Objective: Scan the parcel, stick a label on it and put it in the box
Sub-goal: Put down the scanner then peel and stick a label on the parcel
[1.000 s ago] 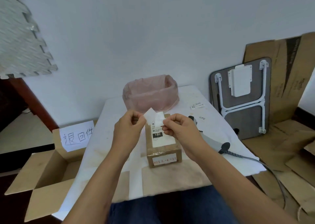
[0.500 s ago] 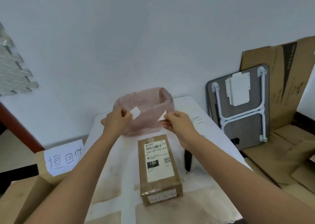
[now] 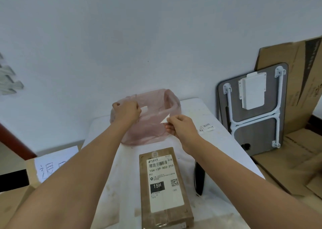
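Paper was the thing that had changed: a second earlier both hands pinched one white slip low over the parcel (image 3: 164, 187), and now the slip had come apart into two pieces, carried up and away toward the pink-lined bin (image 3: 151, 122) at the back of the desk (image 3: 122, 185). The left hand (image 3: 126, 112) had reached over the bin's rim with its fingers (image 3: 137, 110) closed on a small white piece (image 3: 144, 109), probably the peeled backing about to be dropped in. The right hand (image 3: 181, 127) hung beside the bin, its fingers (image 3: 169, 124) pinched together on the other piece, a white label (image 3: 165, 120) showing as a pointed corner. That suggested the label was freed and sticking came next. The parcel lay flat on the desk below the hands, untouched, printed waybill up. A dark scanner (image 3: 199, 180) lay just beside it, and the cardboard box (image 3: 20, 199) with its handwritten sign waited at the left edge.
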Tool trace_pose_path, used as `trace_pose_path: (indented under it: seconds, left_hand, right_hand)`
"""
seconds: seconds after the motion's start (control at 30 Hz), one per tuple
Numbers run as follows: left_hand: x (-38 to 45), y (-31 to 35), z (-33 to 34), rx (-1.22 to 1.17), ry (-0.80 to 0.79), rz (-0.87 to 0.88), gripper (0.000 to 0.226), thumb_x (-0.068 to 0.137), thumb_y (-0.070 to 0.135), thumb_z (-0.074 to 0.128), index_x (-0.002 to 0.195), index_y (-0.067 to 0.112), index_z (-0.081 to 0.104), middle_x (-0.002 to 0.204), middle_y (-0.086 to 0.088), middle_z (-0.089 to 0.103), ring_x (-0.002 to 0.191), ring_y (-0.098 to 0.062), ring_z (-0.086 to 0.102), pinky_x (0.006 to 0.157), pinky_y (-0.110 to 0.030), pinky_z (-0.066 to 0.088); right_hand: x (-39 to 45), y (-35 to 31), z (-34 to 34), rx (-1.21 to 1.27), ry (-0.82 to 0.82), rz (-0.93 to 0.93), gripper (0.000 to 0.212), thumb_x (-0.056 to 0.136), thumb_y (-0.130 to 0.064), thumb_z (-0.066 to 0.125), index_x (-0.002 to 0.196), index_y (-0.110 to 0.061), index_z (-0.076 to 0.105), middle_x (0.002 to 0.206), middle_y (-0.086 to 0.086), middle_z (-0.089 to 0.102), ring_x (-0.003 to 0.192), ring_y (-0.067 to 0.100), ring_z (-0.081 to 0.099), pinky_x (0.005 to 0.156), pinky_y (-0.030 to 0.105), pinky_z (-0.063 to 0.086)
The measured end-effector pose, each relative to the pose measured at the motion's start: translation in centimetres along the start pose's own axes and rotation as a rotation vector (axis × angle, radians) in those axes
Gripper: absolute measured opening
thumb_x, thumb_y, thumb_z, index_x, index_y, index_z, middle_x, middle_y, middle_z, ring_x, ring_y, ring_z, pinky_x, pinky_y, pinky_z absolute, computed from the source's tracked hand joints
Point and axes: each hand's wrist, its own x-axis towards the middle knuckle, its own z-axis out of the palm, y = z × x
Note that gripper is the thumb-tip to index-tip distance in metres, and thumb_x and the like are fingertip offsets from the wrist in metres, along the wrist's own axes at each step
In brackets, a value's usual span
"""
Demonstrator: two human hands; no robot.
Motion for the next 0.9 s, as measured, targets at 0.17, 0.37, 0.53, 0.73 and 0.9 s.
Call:
trace_pose_path:
  seconds: [0.17,0.37,0.53,0.73,0.9]
  left_hand:
    - [0.8,-0.3,-0.1,0.042,-0.007,0.024,0.027,0.09,0.022,0.048,0.065,0.021,0.056,0.07,0.001,0.064,0.073,-0.019,0.056,0.092,-0.04,0.027]
    - [0.1,-0.9,-0.4,-0.072,-0.006,0.031,0.026,0.086,0.012,0.048,0.09,0.029,0.067,0.086,0.012,0.066,0.094,-0.014,0.061,0.091,-0.04,0.024]
    - [-1.8,-0.6,-1.7,-0.186,0.039,0.06,0.036,0.089,0.016,0.045,0.111,0.035,0.066,0.11,0.014,0.07,0.105,-0.01,0.061,0.101,-0.041,0.021]
    - [-12.0,2.3,-6.4,-0.393,0.292,0.297,0.015,0.091,0.024,0.059,0.099,0.033,0.068,0.096,0.02,0.063,0.102,-0.004,0.058,0.1,-0.033,0.019]
    - [-21.4,1.3,-7.4,-0.279,0.397,0.453,0.011,0.088,0.029,0.069,0.098,0.032,0.065,0.098,0.019,0.062,0.101,-0.004,0.054,0.102,-0.036,0.021]
  right_hand:
    - [-0.5,0.0,0.0,0.028,-0.022,0.017,0.009,0.089,-0.008,0.059,0.083,-0.003,0.062,0.08,0.012,0.066,0.065,0.011,0.061,0.068,0.022,0.056]
    - [-1.9,-0.4,0.2,0.065,-0.043,0.027,0.008,0.09,-0.009,0.059,0.084,-0.004,0.062,0.077,0.008,0.066,0.065,0.01,0.06,0.07,0.022,0.056]
    - [-3.8,-1.0,0.5,0.092,-0.055,0.015,0.009,0.09,-0.009,0.059,0.083,-0.004,0.06,0.076,0.008,0.065,0.064,0.01,0.06,0.066,0.02,0.055]
    - [-8.0,0.0,0.0,0.182,-0.089,0.047,0.007,0.09,-0.011,0.062,0.09,-0.004,0.062,0.08,0.007,0.066,0.063,0.008,0.059,0.065,0.018,0.054]
    - [-12.2,2.2,-0.2,0.191,-0.1,0.101,0.008,0.089,-0.015,0.065,0.087,-0.008,0.066,0.075,0.001,0.068,0.067,0.007,0.061,0.068,0.02,0.052]
